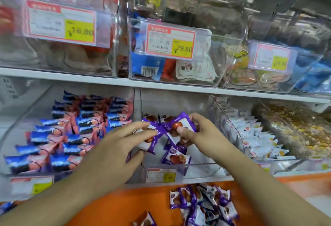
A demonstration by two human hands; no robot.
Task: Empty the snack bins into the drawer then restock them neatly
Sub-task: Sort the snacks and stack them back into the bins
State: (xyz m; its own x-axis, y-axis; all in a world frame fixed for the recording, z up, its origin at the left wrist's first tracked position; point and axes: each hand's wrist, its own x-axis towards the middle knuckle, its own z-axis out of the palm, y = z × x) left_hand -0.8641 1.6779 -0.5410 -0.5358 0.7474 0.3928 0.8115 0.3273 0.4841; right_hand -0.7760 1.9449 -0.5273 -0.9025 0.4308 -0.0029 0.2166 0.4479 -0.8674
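Observation:
Both my hands reach into the middle clear snack bin point(200, 169) on the lower shelf. My left hand point(118, 143) grips a purple-and-white snack packet point(149, 140) at the bin's left side. My right hand point(198, 131) pinches another purple packet point(177, 125) between thumb and fingers. Several more purple packets point(176, 157) lie on the bin floor, and two stand at its back. Below the shelf, an orange drawer point(136, 200) holds a heap of the same purple packets point(202, 202).
The left bin point(10, 132) is filled with rows of blue-and-pink packets. To the right stand a bin of white packets point(254, 136) and a bin of yellow snacks point(295, 127). The upper shelf carries clear bins with price tags point(170, 41).

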